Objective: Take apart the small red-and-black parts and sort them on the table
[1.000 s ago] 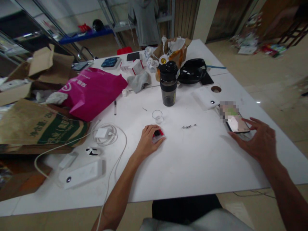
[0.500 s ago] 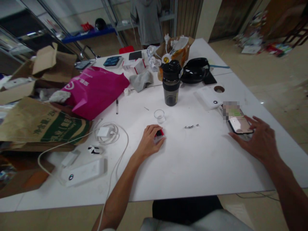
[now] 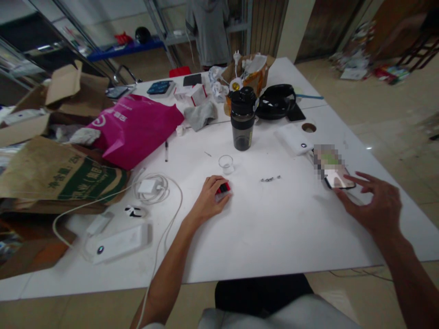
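Note:
My left hand [image 3: 209,198] rests on the white table [image 3: 274,237] with its fingers curled over a small red and black object [image 3: 223,188]. Just beyond it stands a small clear glass cup [image 3: 226,163]. My right hand [image 3: 375,203] hovers at the table's right side with fingers spread, its fingertips close to a smartphone [image 3: 338,179] lying with its screen lit. A few small dark screws [image 3: 270,178] lie between the two hands.
A dark shaker bottle [image 3: 243,119] stands behind the cup. A pink bag [image 3: 137,128], a brown paper sack [image 3: 58,176], a white charger with cable [image 3: 149,187] and white flat devices [image 3: 118,242] fill the left. Black headphones [image 3: 277,101] and boxes sit farther back. A person stands beyond the table.
My right hand has drawn slightly back and right from the phone, fingers lifted. The left hand stays on the red and black object.

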Available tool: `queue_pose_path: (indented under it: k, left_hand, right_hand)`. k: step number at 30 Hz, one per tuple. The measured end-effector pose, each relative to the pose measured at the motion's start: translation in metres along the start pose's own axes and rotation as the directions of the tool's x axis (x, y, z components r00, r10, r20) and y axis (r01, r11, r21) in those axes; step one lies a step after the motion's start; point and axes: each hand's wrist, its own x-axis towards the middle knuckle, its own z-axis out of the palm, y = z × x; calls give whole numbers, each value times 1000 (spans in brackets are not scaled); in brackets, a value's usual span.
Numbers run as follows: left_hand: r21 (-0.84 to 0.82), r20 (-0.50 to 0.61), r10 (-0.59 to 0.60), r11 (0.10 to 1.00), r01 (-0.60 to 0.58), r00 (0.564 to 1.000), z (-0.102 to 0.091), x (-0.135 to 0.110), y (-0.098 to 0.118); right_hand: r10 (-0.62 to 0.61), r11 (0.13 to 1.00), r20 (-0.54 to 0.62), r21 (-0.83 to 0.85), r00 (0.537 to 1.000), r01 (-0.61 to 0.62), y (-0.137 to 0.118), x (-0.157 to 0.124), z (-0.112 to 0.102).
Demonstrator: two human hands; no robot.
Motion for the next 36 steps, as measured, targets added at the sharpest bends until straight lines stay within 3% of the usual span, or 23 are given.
queue_pose_path:
  k: [4, 16, 20, 22, 24, 25, 28, 31, 36]
  left_hand:
    - [-3, -15, 18, 1000, -18, 1000, -1, 0, -3]
    - [-6, -28, 15, 1000, -15, 999, -10, 1, 1]
    - [-66, -207, 6, 998, -20, 978, -22, 3, 2]
    - [-112, -332, -63, 993, 28, 941, -30, 3, -1]
    - [-148, -375, -147, 984, 98, 915, -41, 2, -7]
    - [-156, -348, -179, 979, 132, 920, -47, 1, -10]
    - [-114, -83, -239, 967, 229, 968, -64, -5, -24]
    - [-43, 86, -334, 940, 338, 939, -75, -12, -35]
    - [-35, 168, -367, 925, 377, 915, -77, -18, -39]
  right_hand:
    - [-83, 996, -25, 15, 996, 84, 2, -9, -6]
    - [-156, 988, -70, -17, 985, 155, -1, -11, -6]
    - [-228, 973, -112, -51, 967, 224, 3, -11, -3]
    - [-225, 974, -120, -47, 967, 221, 5, -10, -1]
    - [-200, 980, -116, -35, 973, 197, 5, -10, 0]
    - [-188, 982, -115, -28, 975, 186, 5, -11, 1]
    - [-171, 985, -121, -15, 978, 170, 5, -11, 2]
    - [-167, 986, -127, -18, 978, 166, 5, -13, 3]
    - [-116, 993, -93, -7, 989, 116, 7, -15, 3]
